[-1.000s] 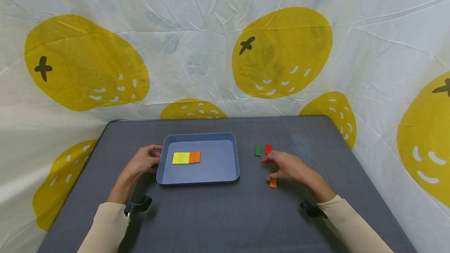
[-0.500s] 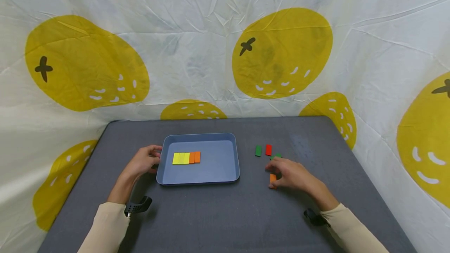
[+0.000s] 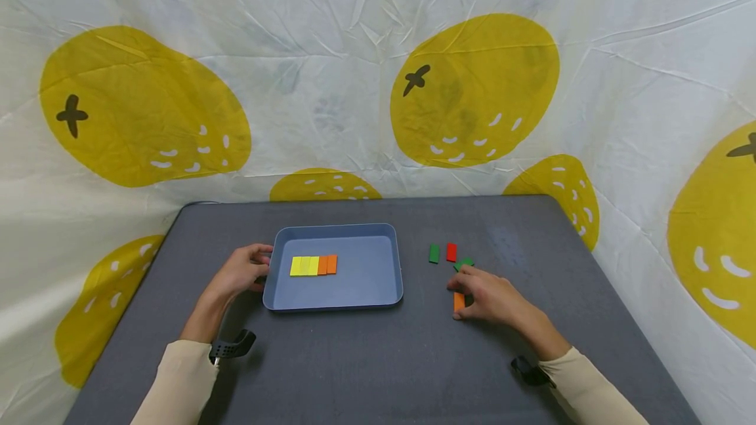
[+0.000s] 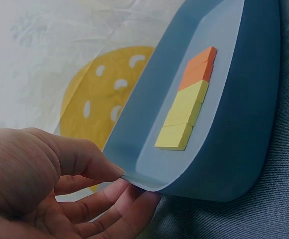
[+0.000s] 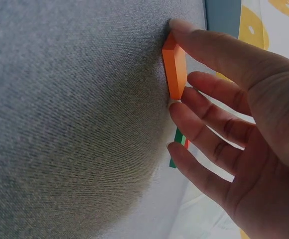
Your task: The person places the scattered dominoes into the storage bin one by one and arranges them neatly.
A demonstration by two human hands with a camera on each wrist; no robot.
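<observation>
My left hand [image 3: 241, 271] pinches the left rim of a blue-grey rectangular tray [image 3: 369, 274], thumb on the edge and fingers against its outside, as the left wrist view shows. Inside the tray, several yellow blocks [image 3: 304, 265] and two orange blocks [image 3: 327, 264] lie flat in one row. To the tray's right, my right hand [image 3: 493, 295] holds a loose orange block [image 5: 174, 72] by its ends on the table, thumb at one end and fingertips at the other. Just beyond the fingers lies a tilted green block [image 3: 464, 262], partly covered by the hand.
Another green block [image 3: 434, 253] and a red block [image 3: 451, 252] lie farther back, right of the tray. Dark grey cloth covers the table [image 3: 354, 372]. A white curtain [image 3: 331, 103] with yellow fruit prints hangs behind the far edge.
My right hand has moved slightly toward me and right, from over the blocks to the loose orange one, uncovering the red block and part of the tilted green one. My left hand stays at the tray.
</observation>
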